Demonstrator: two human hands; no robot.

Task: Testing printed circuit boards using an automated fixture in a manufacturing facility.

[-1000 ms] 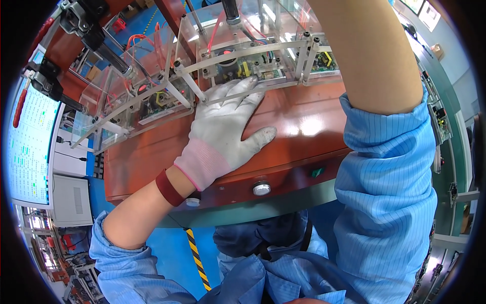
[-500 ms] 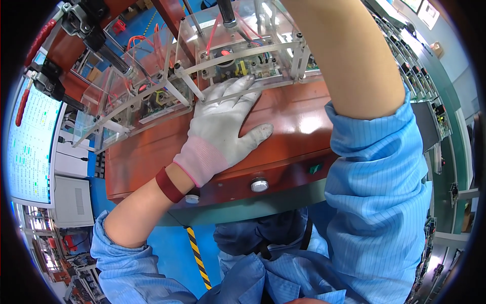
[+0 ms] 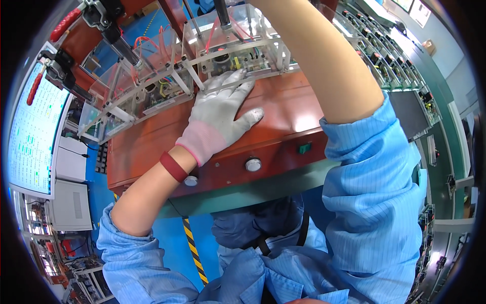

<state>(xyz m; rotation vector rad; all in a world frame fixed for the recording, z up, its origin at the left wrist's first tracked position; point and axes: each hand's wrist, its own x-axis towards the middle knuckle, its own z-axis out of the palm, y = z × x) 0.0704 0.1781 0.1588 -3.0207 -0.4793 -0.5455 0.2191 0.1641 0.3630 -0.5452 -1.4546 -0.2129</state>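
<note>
1. One gloved left hand [image 3: 217,119] is seen.
2. Two round silver buttons [image 3: 252,164] are counted on the near panel.
3. One green switch [image 3: 304,148] is seen, right.
4. Two red-handled clamps [image 3: 65,24] are counted, far left.

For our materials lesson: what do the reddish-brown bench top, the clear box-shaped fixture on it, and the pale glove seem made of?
Reddish-brown bench top: probably laminated board, glossy, with glare patches. Clear box-shaped fixture: likely acrylic, since wires show through it. Pale glove on the left hand: apparently knitted fabric, matte, with a pink cuff.

My only view is the head camera, looking steeply down and close onto the reddish-brown console [image 3: 283,126]; its far rim seems badly warped.
</note>
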